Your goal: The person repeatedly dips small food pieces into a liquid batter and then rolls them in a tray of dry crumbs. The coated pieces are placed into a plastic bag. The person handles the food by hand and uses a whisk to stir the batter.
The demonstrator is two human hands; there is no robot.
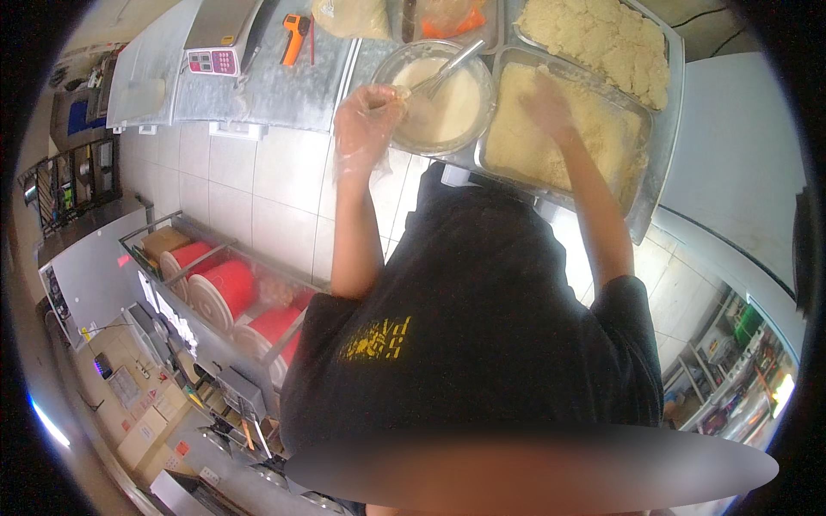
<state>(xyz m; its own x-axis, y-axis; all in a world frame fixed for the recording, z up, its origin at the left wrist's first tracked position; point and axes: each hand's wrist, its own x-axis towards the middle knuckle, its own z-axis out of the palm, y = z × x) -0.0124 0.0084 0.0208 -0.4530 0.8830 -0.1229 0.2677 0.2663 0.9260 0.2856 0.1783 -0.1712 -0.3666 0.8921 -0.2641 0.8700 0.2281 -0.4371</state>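
My left hand point(369, 126), in a clear plastic glove, is at the left rim of a metal bowl point(488, 116) of pale, runny batter point(461, 109). Its thumb and fingers pinch a small, pale, wet-looking piece point(402, 94), mostly hidden by the fingers. A metal whisk point(463, 55) leans in the bowl with its handle towards the upper right. Over a metal tray of yellowish crumbs point(516, 142) my right hand point(548, 106) is blurred by motion. Its fingertips are at the crumbs; whether they hold anything is unclear.
Behind the crumb tray, another tray holds crumb-coated pieces point(600, 51). An orange infrared thermometer point(295, 39), a digital scale point(213, 61) and a bag of pale powder point(352, 18) sit on the metal worktop point(271, 97). Red buckets point(222, 287) lie on a rack at lower left.
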